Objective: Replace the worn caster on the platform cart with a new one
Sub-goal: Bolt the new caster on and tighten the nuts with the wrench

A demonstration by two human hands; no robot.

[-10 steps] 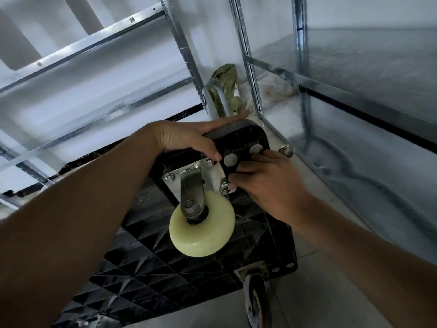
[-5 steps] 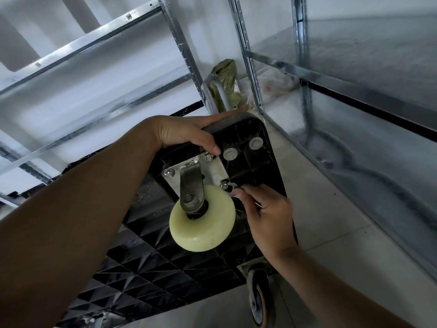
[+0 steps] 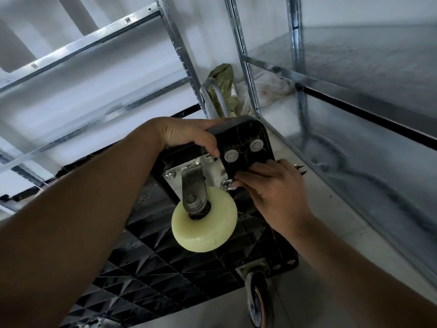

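Note:
The black platform cart (image 3: pixel 248 136) is tipped up, its ribbed underside facing me. A caster with a pale yellow wheel (image 3: pixel 204 223) and a steel mounting plate (image 3: pixel 212 169) sits at the cart's upper corner. My left hand (image 3: pixel 186 136) grips the cart's top edge, thumb resting by the plate's upper bolt. The fingertips of my right hand (image 3: pixel 272 192) pinch the nut (image 3: pixel 226 183) at the plate's lower right corner. A darker caster (image 3: pixel 257 297) is mounted at the lower corner.
Galvanised metal shelving (image 3: pixel 354 95) stands close on the right and behind, with uprights (image 3: pixel 246 67) just past the cart. The cart's folded handle (image 3: pixel 215 95) and an olive bag (image 3: pixel 224 74) lie behind it. Pale tiled floor (image 3: pixel 331 245) runs below right.
My right hand has turned at the lower right nut, dropping then rising again with its fingers on it. The view shifted slightly. My left hand keeps its hold on the cart.

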